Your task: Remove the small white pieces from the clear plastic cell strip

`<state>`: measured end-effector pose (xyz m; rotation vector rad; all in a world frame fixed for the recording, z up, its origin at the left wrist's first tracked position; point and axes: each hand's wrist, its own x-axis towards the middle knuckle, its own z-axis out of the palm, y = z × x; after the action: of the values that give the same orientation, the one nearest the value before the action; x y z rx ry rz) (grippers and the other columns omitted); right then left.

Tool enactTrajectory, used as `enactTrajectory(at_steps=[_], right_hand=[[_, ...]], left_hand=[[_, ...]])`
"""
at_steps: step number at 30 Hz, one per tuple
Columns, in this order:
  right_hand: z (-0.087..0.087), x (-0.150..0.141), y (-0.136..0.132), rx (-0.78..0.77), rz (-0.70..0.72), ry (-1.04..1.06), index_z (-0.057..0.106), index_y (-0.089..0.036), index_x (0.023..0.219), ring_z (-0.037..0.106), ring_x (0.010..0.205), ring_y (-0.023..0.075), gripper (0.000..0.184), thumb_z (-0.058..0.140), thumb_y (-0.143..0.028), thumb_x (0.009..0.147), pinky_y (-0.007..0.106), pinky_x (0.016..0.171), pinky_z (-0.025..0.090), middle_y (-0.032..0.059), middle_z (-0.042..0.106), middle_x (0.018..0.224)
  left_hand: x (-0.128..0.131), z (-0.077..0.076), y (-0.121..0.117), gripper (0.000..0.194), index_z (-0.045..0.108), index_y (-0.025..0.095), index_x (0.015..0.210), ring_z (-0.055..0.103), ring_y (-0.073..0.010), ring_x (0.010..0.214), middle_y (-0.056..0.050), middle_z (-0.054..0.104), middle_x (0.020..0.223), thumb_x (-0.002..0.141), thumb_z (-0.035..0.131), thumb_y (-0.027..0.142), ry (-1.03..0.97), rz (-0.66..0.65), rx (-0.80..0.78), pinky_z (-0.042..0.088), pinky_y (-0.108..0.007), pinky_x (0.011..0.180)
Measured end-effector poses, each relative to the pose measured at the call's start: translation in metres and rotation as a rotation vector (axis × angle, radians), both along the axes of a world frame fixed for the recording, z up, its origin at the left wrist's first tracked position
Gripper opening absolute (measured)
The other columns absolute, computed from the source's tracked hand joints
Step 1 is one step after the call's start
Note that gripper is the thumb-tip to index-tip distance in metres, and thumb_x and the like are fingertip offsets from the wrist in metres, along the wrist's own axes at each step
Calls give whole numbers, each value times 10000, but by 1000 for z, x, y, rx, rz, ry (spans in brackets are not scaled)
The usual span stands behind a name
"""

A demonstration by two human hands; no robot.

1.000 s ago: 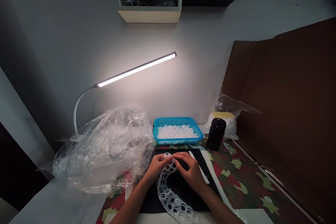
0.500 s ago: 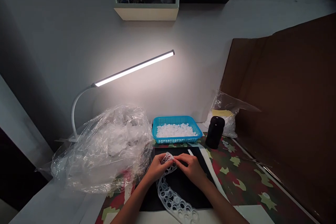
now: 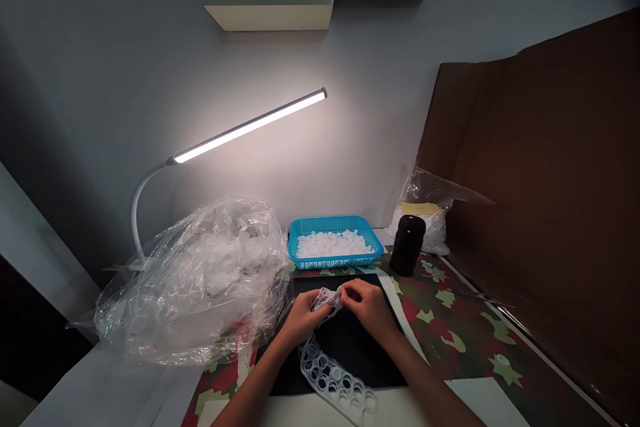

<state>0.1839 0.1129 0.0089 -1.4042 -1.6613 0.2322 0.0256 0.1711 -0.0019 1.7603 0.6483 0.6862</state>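
A translucent plastic strip full of round holes [image 3: 333,373] runs up across a black mat [image 3: 350,353] towards me. My left hand [image 3: 303,319] and my right hand [image 3: 367,310] both pinch its upper end, which is bunched between their fingers. Just beyond the hands stands a blue plastic basket [image 3: 334,225] holding a heap of small white round pieces [image 3: 333,245]. Fingers hide part of the strip's upper end.
A large transparent bag of white material [image 3: 190,287] lies left of the mat. A black cylinder [image 3: 407,245] and a white-filled plastic bag [image 3: 420,220] stand at the back right. A lamp [image 3: 250,127] and a cardboard sheet [image 3: 525,147] are beyond the patterned table cover [image 3: 450,327].
My hands have drawn closer together, and the strip's upper end is now more bunched between them. The whole scene sits slightly higher and further left in view, as my head has shifted.
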Motion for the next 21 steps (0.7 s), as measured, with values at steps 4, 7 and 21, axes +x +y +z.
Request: enactTrajectory(at_steps=[4,7,21], right_hand=[[0,3,1,31,-74,47,570,-153,710,465,652,79,171,465,-264,788,205,607,351,-5,520,705],[-6,13,6,9,-135,142,544,-127,709,469,566,83,171,484,-279,763,205,540,370,12,511,672],[1,3,-3,142,33,-102,546,-190,829,462,671,59,103,452,-230,812,198,631,369,-24,514,791]], left_hand=[[4,1,-2,255,511,29,837,304,-56,598,-39,406,689,737,489,263,-34,-20,-57,222,-173,524],[1,-3,-1,184,495,31,778,284,-54,579,-32,375,652,719,450,200,-31,-26,-61,201,-182,511],[-1,-6,5,274,436,50,744,278,-47,561,-14,350,633,717,516,310,-57,46,-81,209,-184,508]])
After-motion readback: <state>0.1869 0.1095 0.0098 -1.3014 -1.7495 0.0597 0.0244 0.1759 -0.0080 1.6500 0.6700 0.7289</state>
